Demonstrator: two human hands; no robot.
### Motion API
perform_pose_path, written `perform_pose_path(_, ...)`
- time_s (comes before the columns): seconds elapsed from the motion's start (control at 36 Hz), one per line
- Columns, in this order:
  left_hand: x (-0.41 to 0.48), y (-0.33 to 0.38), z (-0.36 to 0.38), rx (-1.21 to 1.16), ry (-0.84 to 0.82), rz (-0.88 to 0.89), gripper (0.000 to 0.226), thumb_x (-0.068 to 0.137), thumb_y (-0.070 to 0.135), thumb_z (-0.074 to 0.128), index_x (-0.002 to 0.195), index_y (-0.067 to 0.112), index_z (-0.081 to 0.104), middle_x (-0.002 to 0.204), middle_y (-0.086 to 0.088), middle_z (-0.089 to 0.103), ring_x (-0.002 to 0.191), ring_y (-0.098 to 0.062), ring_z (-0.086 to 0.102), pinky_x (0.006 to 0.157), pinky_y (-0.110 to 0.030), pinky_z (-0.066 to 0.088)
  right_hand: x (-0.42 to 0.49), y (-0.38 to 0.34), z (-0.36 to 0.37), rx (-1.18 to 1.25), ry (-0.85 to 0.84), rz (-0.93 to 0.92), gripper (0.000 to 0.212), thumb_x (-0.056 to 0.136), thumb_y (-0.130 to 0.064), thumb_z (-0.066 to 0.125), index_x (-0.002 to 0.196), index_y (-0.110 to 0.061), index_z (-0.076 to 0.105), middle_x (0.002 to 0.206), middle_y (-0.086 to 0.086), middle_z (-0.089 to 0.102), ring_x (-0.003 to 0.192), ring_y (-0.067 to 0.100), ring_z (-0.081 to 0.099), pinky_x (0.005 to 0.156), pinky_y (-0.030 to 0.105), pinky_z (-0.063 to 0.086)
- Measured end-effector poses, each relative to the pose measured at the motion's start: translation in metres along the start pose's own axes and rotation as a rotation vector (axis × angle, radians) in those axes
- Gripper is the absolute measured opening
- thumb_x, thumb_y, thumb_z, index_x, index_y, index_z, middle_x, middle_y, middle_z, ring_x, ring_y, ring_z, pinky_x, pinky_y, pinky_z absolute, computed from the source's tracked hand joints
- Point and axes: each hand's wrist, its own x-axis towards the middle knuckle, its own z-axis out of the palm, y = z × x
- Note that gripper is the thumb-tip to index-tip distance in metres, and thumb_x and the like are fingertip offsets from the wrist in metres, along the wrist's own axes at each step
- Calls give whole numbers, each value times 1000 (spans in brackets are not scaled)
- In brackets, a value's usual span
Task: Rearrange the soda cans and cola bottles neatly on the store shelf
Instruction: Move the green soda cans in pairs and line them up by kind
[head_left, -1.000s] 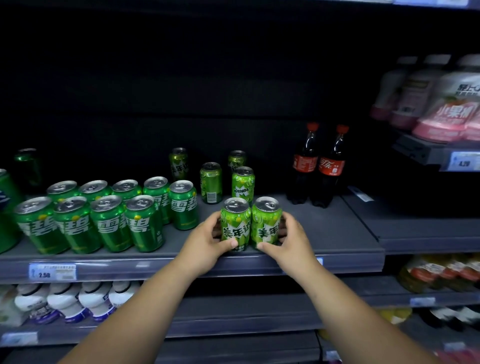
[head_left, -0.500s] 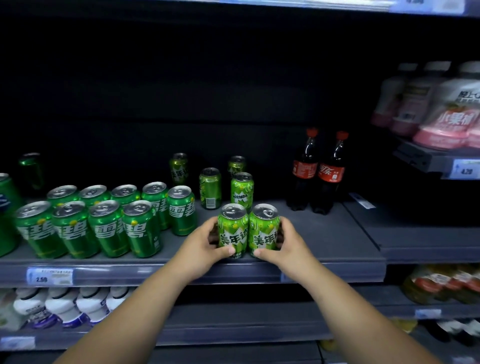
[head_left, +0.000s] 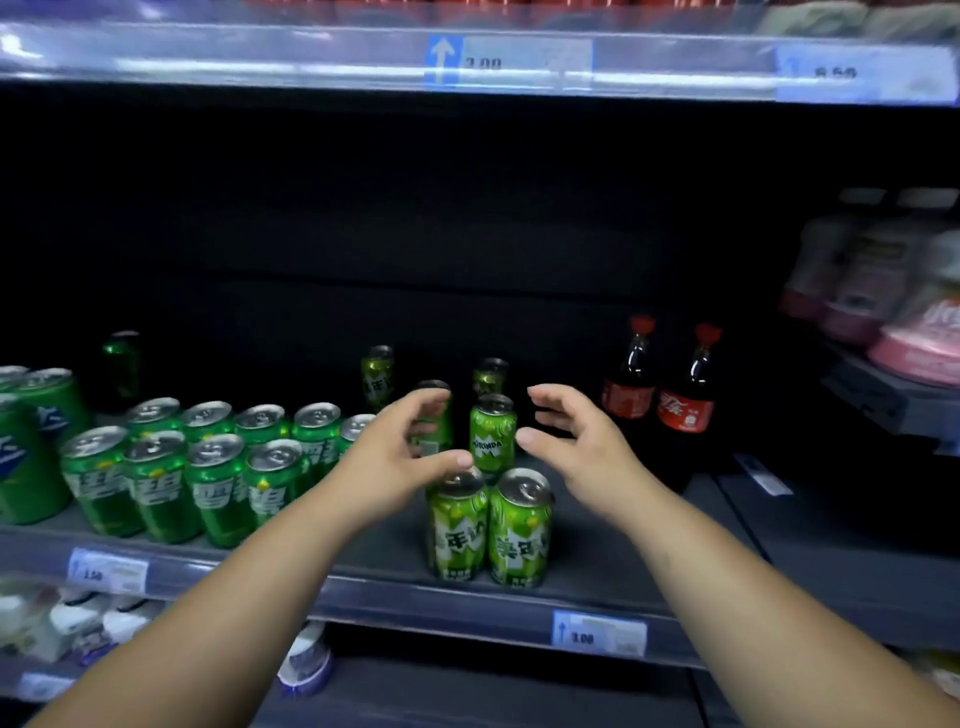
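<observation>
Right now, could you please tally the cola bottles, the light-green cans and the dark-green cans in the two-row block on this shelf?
Cola bottles: 2
Light-green cans: 6, one partly hidden behind the left hand
Dark-green cans in the block: 9
Total: 17

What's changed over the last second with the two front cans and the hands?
Both hands let go of the two front light-green cans, which stand side by side at the shelf edge. The left hand and right hand rose and moved back, open, toward the Mirinda cans behind; no grip on them yet. The dark-green can rows and cola bottles stayed put.
</observation>
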Motion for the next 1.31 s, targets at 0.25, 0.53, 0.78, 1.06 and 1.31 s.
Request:
perform_pose_path(0.25, 77, -17, -27, 321, -11, -30, 75, 68, 42, 87, 133, 24, 54, 131, 3, 60, 119, -12, 57, 98, -31, 47, 51, 18, 16, -153, -16, 102, 56, 74, -22, 87, 120, -35, 56, 127, -10, 57, 123, 13, 54, 104, 37, 48)
perform_pose_path(0.53, 130, -47, -15, 449, -151, -252, 97, 66, 40, 89, 147, 25, 38, 145, -3, 51, 127, -22, 53, 98, -29, 47, 88, 54, 37, -270, -48, 163, 73, 69, -16, 90, 133, -20, 56, 118, -2, 67, 110, 14, 65, 99, 31, 51)
perform_pose_path(0.78, 142, -51, -19, 528, -181, -256, 76, 69, 28, 88, 136, 24, 51, 131, -3, 62, 110, -23, 63, 86, -30, 54, 92, 70, 44, -269, 17, 153, 73, 63, -22, 90, 128, -29, 56, 114, -3, 69, 105, 15, 66, 95, 34, 53)
perform_pose_path(1.06, 119, -33, -6, 406, -274, -94, 69, 62, 23, 91, 122, 24, 57, 106, 5, 63, 93, -14, 61, 76, -24, 46, 65, 66, 15, -200, -27, 150, 68, 65, -7, 91, 118, -30, 55, 116, -6, 62, 108, 7, 60, 92, 20, 49)
perform_pose_path(1.31, 110, -36, -1, 318, -399, -21, 75, 65, 11, 89, 130, 28, 56, 130, 10, 60, 121, -7, 56, 101, -28, 47, 49, 67, -6, -255, -17, 157, 62, 56, -34, 95, 105, -41, 58, 117, -5, 60, 106, 10, 59, 85, 26, 48)
